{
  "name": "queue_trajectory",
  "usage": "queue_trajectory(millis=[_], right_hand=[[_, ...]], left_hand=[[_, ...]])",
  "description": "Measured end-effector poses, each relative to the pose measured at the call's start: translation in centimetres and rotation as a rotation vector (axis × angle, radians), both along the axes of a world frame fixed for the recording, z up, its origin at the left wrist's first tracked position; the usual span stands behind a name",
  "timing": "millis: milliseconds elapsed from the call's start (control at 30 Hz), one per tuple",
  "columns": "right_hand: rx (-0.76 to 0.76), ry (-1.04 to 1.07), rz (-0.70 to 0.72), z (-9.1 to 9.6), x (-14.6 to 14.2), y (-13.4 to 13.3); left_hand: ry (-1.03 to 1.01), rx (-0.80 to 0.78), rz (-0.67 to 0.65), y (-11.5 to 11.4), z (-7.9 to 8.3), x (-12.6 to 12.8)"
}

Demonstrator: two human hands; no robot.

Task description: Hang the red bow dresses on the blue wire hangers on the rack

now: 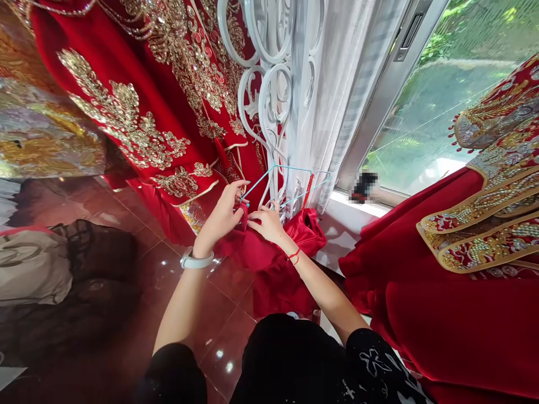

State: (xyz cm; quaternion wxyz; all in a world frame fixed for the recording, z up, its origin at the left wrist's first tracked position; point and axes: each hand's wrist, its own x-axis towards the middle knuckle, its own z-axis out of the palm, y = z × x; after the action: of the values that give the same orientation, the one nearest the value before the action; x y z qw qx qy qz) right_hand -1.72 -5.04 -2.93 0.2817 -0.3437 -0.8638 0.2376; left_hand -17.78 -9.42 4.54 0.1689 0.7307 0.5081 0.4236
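A light-blue wire hanger [290,166] hangs by its hook on the white scrollwork, tilted, in front of me. From it hangs a red satin garment [263,259], with a thin red strap [309,191] looped over the hanger's right end. My left hand [223,216], a white watch on its wrist, is closed on the garment's upper edge beside the hanger's left end. Close by on the right, my right hand [269,225] pinches the same red cloth, its fingers bent under the hanger's lower bar. The fingertips of both hands are partly hidden.
Red gowns with gold beading [126,112] hang at the left, and an embroidered red gown [463,241] at the right. White scrollwork [275,84] stands ahead, next to a curtain [337,73] and a window [442,101]. Dark, sheer fabric [101,269] lies at the lower left.
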Motion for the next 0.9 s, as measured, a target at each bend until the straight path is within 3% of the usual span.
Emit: queue_trajectory(millis=[133, 300, 633, 800, 900], right_hand=[[-0.003, -0.002, -0.014, 0.0, 0.3, 0.0], [0.005, 0.013, -0.017, -0.2, 0.3, 0.0], [0.016, -0.032, -0.007, 0.4, 0.2, -0.5], [0.012, -0.021, 0.004, 0.3, 0.5, -0.6], [-0.006, -0.007, 0.007, 0.2, 0.7, -0.6]], left_hand=[[-0.084, -0.072, 0.131, -0.2, -0.5, -1.2], [-0.035, -0.166, 0.158, -1.0, 0.1, -3.1], [-0.013, -0.096, 0.148, -0.7, 0.6, 0.1], [-0.058, -0.178, 0.133, -1.2, 0.0, -0.8], [-0.152, -0.22, 0.146, -1.9, -1.2, -1.7]])
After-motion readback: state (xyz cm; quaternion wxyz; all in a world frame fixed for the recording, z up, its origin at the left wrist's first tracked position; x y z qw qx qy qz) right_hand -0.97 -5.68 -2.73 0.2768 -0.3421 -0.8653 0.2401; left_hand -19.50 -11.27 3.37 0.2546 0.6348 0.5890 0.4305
